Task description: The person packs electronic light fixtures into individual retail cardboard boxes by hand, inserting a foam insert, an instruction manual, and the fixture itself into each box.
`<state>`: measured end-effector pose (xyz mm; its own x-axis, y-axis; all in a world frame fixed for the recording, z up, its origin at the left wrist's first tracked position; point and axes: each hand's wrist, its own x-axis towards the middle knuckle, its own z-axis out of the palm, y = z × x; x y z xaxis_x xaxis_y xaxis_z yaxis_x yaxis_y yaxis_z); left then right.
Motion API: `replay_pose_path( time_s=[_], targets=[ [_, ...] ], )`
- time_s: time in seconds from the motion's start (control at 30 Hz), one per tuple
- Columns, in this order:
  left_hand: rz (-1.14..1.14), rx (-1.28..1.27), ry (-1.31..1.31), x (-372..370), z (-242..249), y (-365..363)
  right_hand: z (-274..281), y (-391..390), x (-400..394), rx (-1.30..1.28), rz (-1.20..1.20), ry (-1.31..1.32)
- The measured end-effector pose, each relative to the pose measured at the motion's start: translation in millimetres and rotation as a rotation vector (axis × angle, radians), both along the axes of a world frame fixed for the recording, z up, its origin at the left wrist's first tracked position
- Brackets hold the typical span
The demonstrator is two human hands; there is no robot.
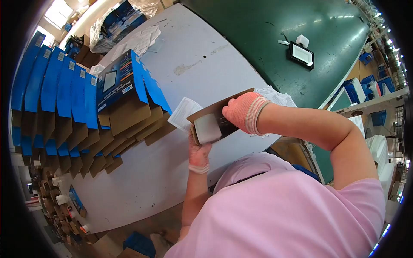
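Note:
My left hand [199, 155], in a coral knit glove, grips the near end of an open cardboard box [211, 110] from below. Inside the box sits a white foam block [208, 128], with a dark flat item [226, 127] beside it. My right hand [245, 112], gloved the same way, is closed at the box's far side by the dark item. Its fingertips are partly hidden, so what it pinches does not show clearly. A printed sheet [185, 113] lies just left of the box, and more papers [275, 96] lie beyond my right hand.
Blue cardboard boxes [79, 90] with open brown flaps stand in a row on the pale table [185, 64] at left. A black floodlight [301, 56] with white foam rests on the green surface [258, 26]. A plastic-wrapped carton [122, 21] stands at the back.

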<state>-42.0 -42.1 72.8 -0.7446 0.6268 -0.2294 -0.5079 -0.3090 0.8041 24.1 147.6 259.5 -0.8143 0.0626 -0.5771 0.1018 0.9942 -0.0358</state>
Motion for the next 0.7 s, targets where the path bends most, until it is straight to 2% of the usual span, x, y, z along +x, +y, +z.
replay_pose_path(
  time_s=[0.07,0.17,0.3,0.37,0.43,0.5,0.53,0.63,0.7],
  targets=[
    [-0.087,0.078,-0.249,-12.4,19.2,1.0,-3.0,1.6,1.6,0.017,0.005,0.010],
    [-0.026,0.004,-0.126,-4.3,24.8,3.1,-6.9,0.5,1.6,0.034,0.030,-0.008],
    [0.003,-0.247,0.041,8.0,17.1,8.7,-28.3,3.0,6.7,0.095,0.107,0.033],
    [-0.009,-0.371,0.097,9.3,9.6,8.6,-45.5,6.5,2.2,0.043,0.075,-0.029],
    [-0.003,-0.627,0.291,7.4,-23.7,7.6,-75.3,13.8,-3.7,0.022,0.058,-0.046],
    [-0.019,-0.782,0.363,6.9,-27.4,5.6,-103.9,16.3,-7.9,0.021,0.051,-0.017],
    [-0.032,-0.801,0.341,4.4,-24.8,7.7,-104.3,20.0,-16.8,0.035,0.127,-0.158],
    [-0.076,-0.817,0.338,-3.8,-17.7,10.6,-101.0,23.3,-16.8,-0.008,0.029,-0.148],
    [-0.020,-0.718,0.471,-2.4,-10.5,3.1,-86.3,19.4,-6.4,-0.097,-0.108,-0.147]
  ],
)
